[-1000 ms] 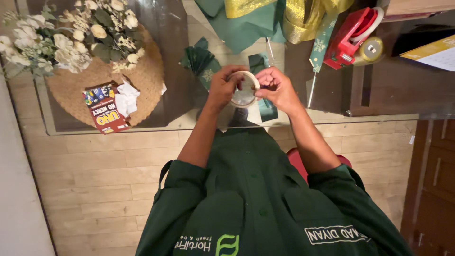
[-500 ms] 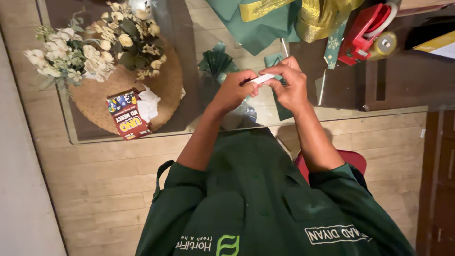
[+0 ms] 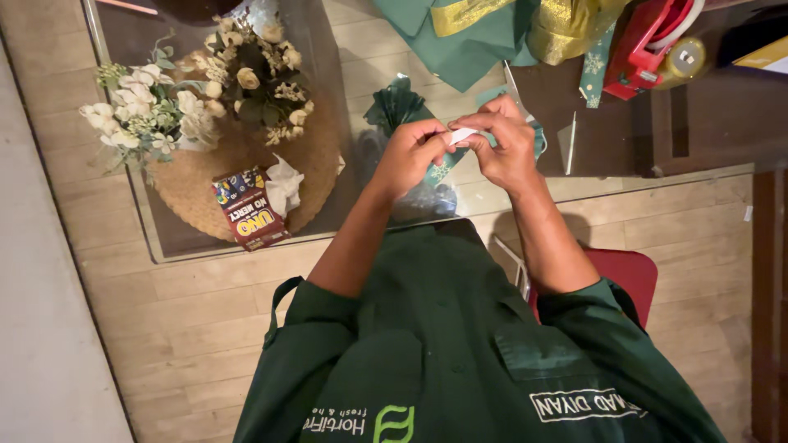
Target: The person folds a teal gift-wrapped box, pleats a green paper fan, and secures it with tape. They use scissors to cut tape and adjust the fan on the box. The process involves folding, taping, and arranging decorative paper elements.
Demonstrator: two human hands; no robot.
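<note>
Tape roll [image 3: 462,135], seen edge-on as a pale strip, sits pinched between both hands just above the glass tabletop [image 3: 525,193]. Left hand [image 3: 410,156] closes its grip on the near side of the roll, steadying it; right hand [image 3: 505,143] presses thumb and fingertips together on the far side, apparently picking at the tape's edge. Beneath them lie folded green napkins with snowflake print [image 3: 394,102]. Farther out, green and gold ribbon [image 3: 566,29] and a red tape dispenser [image 3: 648,41] lie at the far edge, a card game box [image 3: 246,215] rests on a woven mat [image 3: 238,176] with a cream flower arrangement [image 3: 197,90]
</note>
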